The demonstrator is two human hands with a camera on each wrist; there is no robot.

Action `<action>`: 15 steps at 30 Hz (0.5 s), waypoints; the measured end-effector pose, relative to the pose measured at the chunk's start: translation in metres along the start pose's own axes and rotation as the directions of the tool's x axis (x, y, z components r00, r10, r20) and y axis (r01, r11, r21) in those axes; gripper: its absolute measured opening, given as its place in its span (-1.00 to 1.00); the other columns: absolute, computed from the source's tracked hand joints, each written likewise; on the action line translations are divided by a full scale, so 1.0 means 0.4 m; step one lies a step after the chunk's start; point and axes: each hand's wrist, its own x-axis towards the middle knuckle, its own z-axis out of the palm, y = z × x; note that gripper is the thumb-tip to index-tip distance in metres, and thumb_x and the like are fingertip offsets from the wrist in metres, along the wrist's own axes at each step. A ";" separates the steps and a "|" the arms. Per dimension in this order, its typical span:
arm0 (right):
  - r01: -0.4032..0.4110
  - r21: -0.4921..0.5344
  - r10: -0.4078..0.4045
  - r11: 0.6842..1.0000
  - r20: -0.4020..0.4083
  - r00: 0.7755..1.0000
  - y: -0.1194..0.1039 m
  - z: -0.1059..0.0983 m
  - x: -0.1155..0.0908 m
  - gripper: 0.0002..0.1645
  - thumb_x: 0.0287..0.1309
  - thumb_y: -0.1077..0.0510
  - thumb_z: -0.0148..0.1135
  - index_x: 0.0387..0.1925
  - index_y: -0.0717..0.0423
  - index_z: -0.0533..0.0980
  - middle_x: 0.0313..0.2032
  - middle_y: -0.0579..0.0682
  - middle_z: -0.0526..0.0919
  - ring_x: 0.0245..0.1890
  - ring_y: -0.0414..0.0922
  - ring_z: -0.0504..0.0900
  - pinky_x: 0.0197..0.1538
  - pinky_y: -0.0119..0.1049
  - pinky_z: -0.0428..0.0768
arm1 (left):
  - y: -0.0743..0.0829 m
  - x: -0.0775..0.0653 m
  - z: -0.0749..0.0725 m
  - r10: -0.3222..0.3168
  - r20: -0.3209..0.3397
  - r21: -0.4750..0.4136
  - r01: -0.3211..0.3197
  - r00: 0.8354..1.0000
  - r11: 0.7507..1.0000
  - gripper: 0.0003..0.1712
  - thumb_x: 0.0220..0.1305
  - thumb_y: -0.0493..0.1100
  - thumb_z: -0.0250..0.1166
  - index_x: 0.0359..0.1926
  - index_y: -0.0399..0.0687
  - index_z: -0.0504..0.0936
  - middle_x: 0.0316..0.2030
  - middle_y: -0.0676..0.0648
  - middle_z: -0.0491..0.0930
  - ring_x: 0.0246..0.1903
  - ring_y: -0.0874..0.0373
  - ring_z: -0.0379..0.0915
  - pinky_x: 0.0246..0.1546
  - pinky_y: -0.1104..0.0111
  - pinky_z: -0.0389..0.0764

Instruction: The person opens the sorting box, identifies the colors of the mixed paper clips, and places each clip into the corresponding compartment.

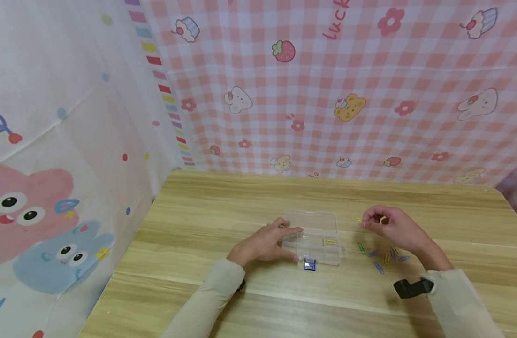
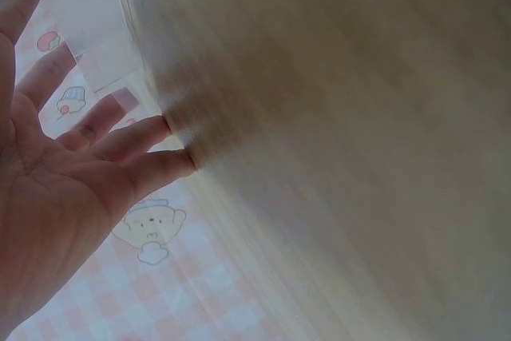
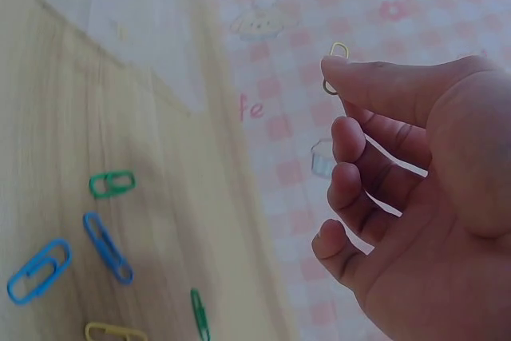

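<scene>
1. While the left hand (image 1: 264, 244) lies flat with straight fingers against the left side of the clear plastic box (image 1: 315, 237), the right hand (image 1: 389, 227) hangs above the bench (image 1: 191, 225) to the right of the box.
2. Right hand: thumb and forefinger pinch a yellow paper clip (image 3: 336, 67); other fingers curled loosely, holding nothing else.
3. Left wrist view: left hand (image 2: 72, 173) spread wide, fingertips (image 2: 180, 161) meeting a blurred pale edge; cannot tell what that edge is.
4. Clear plastic box sits mid-bench, lid up, with one yellow clip (image 1: 329, 241) inside a right-hand compartment.
5. Small blue clasp (image 1: 309, 265) at the front edge of the box, touching it.
6. Loose clips lie on the bench below the right hand: a green clip (image 3: 112, 184), a blue clip (image 3: 106, 247), a second blue clip (image 3: 37, 270), plus others partly cut off at the frame edge.
7. Pink checked cloth (image 1: 368, 84) with cartoon prints hangs behind the bench; white cartoon sheet (image 1: 51, 164) at left.
8. Black wrist strap (image 1: 412, 287) shows on the right sleeve.
</scene>
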 end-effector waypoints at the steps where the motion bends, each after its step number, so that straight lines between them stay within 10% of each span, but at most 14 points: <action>1: 0.005 0.002 -0.005 1.000 -0.002 1.000 -0.007 0.001 0.000 -0.86 0.36 0.13 0.23 -0.31 0.11 0.60 -0.38 -0.03 0.56 -0.38 -0.19 0.44 -0.32 -0.36 0.44 | 0.000 0.000 0.000 0.002 0.000 0.000 -0.002 1.000 1.000 -0.15 0.18 0.29 0.36 0.47 0.40 0.28 0.46 -0.04 0.16 0.35 -0.03 0.26 0.38 0.04 0.29; 15: 0.032 0.002 -0.032 0.999 0.014 0.999 -0.066 0.019 0.002 -0.91 0.32 0.15 0.27 -0.33 0.07 0.59 -0.38 -0.05 0.56 -0.39 -0.18 0.45 -0.34 -0.36 0.43 | -0.005 0.002 0.002 0.025 -0.006 0.013 -0.025 1.000 1.000 -0.14 0.18 0.30 0.35 0.47 0.39 0.27 0.45 -0.05 0.17 0.35 -0.02 0.26 0.41 0.04 0.24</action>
